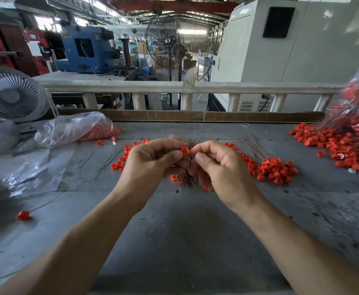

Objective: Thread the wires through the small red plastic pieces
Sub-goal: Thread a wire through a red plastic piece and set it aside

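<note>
Your biggest risk here is the wire slipping past the hole instead of through it: the red piece (185, 150) is pinched only at its edge, so a slight roll between your fingertips would turn the opening away from the wire tip. I cannot see the tip itself; it is hidden between your fingers, so I can't tell whether it has entered the piece. The bundle of wires (183, 177) below your hands is a second hazard, in my judgement: loose strands fan out above and below your grip and could snag the one you are feeding, or drop onto the surface (185, 241).

Your left hand (153, 165) sits at frame centre, knuckles up, its thumb and forefinger pinching the red piece while the other fingers curl around the bundle. Your right hand (221, 169) is just beside it, thumb and forefinger pressed together next to the piece, apparently on a wire too thin to make out. Both forearms reach in from the bottom corners. Spare pieces (274, 169) lie heaped right of your hands.
</note>
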`<state>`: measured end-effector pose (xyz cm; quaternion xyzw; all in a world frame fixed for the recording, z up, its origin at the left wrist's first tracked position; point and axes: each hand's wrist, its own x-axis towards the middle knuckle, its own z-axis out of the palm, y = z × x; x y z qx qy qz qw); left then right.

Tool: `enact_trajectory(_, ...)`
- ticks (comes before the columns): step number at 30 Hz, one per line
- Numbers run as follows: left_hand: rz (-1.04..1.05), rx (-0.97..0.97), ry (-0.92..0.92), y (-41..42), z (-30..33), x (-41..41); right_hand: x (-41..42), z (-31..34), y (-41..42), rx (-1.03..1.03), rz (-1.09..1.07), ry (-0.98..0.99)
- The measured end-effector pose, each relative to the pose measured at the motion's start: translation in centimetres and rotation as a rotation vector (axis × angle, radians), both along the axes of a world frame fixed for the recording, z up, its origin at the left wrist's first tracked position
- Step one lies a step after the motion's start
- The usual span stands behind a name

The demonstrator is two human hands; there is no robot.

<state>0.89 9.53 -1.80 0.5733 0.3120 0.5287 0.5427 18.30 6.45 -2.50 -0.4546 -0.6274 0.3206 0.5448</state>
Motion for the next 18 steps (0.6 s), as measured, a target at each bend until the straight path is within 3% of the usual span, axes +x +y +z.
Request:
enact_trajectory(10, -0.055, -0.062, -0.036, -0.14, 0.14, -0.17, 0.08, -0.3, 0.2, -0.077, 0.027, 0.076)
enact_trajectory(18, -0.07, -0.194, -0.217, 0.08, 0.61, -0.44, 0.19, 0.12, 0.18, -0.198, 0.088, 0.083)
